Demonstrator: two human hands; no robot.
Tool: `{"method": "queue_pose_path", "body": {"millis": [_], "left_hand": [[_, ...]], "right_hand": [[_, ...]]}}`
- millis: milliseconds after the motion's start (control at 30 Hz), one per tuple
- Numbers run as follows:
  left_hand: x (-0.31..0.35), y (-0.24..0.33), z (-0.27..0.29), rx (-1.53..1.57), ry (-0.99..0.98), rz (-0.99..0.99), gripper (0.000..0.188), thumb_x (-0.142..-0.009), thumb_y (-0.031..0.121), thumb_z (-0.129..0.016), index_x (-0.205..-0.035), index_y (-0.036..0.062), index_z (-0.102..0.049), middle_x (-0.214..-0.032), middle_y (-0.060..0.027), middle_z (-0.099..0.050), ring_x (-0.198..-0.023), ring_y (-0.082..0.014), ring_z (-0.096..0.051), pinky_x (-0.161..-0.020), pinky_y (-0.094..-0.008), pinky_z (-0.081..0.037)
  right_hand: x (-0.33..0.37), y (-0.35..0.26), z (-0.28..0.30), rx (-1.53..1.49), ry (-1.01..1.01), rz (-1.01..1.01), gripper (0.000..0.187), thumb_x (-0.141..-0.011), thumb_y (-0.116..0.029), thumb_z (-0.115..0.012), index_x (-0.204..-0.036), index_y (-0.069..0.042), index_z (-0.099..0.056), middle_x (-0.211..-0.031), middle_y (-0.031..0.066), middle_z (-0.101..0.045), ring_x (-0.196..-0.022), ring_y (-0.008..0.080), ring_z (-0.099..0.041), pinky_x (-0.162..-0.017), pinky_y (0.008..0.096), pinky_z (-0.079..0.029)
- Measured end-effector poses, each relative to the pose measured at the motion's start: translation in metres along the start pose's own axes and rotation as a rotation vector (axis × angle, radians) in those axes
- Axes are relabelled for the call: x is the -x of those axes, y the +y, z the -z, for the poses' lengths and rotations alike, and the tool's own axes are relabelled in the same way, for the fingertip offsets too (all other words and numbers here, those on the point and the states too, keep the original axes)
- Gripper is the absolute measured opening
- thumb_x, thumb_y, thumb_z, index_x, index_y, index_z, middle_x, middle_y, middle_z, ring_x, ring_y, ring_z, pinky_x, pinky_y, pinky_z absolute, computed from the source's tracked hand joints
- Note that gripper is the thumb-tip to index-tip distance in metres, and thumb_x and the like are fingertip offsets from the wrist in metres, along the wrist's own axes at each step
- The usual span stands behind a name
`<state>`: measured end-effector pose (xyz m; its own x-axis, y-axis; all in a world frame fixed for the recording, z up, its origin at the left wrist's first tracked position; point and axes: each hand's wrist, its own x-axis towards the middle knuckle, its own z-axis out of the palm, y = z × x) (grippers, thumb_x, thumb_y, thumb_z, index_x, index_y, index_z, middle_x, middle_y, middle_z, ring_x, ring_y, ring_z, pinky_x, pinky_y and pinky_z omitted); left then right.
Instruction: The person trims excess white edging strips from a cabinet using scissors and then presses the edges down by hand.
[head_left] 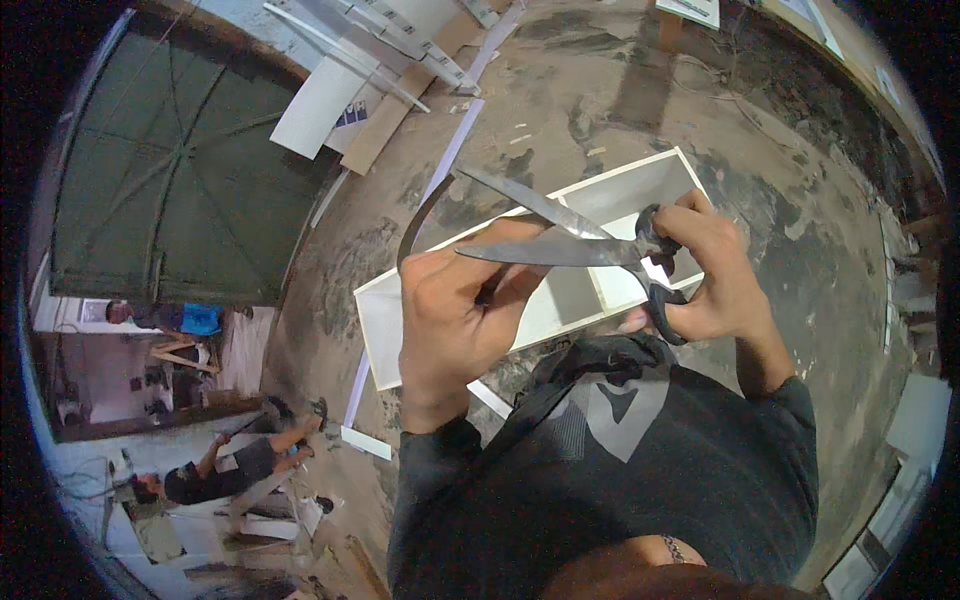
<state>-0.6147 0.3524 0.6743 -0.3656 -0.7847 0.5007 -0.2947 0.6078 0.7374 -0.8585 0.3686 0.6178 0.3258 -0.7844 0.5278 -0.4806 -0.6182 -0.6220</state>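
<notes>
Right hand (715,275): its fingers are hooked through the black loop handles of a large pair of dark steel scissors (575,240), clamped on them, at about 3 o'clock from the middle of the view.
Scissors: blades parted, tips pointing toward 9 and 10 o'clock; held in the air above the box.
Left hand (462,315): fingers curled shut around a thin dark curved strip (420,215), which arcs up toward 11 o'clock and meets the upper blade.
Box: a white rectangular open-topped board box with an inner divider (610,215) lies on the stained concrete floor (800,250), directly beneath both hands.
Boards: white panels and strips (330,100) are stacked at 11 o'clock, well apart.
Others: a person in dark clothes (235,470) works on the floor at 8 o'clock.
</notes>
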Motion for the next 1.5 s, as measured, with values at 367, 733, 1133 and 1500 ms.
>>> {"method": "queue_pose_path", "body": {"millis": [367,733,1133,1500], "left_hand": [[0.016,0.001,0.013,-0.209,0.068,-0.165,0.013,-0.081,0.018,-0.069,-0.092,0.0133,-0.066,-0.068,-0.01,-0.062,-0.062,-0.0312,-0.063,-0.052,-0.0393,-0.047],[0.033,-0.006,0.013,-0.239,0.084,-0.108,0.019,-0.076,0.014,-0.072,-0.094,0.0106,-0.066,-0.065,-0.0087,-0.061,-0.055,-0.0266,-0.061,-0.051,-0.0362,-0.045],[0.034,-0.013,0.013,-0.168,0.104,-0.123,0.018,-0.08,0.02,-0.069,-0.096,0.0107,-0.066,-0.068,-0.0104,-0.062,-0.062,-0.0308,-0.062,-0.055,-0.0398,-0.046],[0.054,-0.003,-0.002,-0.212,0.062,-0.064,0.015,-0.084,0.023,-0.065,-0.095,0.0135,-0.065,-0.067,-0.0103,-0.063,-0.063,-0.0324,-0.062,-0.056,-0.0439,-0.047]], "right_hand": [[0.023,0.016,-0.022,0.012,0.053,0.123,0.074,-0.061,-0.037,-0.079,-0.119,0.0,-0.052,-0.091,0.0161,-0.058,-0.077,0.0308,-0.051,-0.077,0.0427,-0.043],[0.017,0.011,-0.021,0.035,-0.171,0.032,0.087,-0.059,-0.039,-0.084,-0.126,0.004,-0.047,-0.095,0.0115,-0.053,-0.084,0.0244,-0.051,-0.077,0.0379,-0.042],[0.014,0.012,-0.035,-0.052,-0.095,0.02,0.059,-0.065,-0.032,-0.081,-0.106,0.002,-0.056,-0.082,0.0084,-0.055,-0.068,0.018,-0.053,-0.06,0.0308,-0.043],[0.041,0.01,-0.032,-0.124,-0.156,-0.026,0.071,-0.067,-0.037,-0.08,-0.119,0.001,-0.051,-0.084,0.0128,-0.058,-0.071,0.0243,-0.055,-0.063,0.0345,-0.044]]}}
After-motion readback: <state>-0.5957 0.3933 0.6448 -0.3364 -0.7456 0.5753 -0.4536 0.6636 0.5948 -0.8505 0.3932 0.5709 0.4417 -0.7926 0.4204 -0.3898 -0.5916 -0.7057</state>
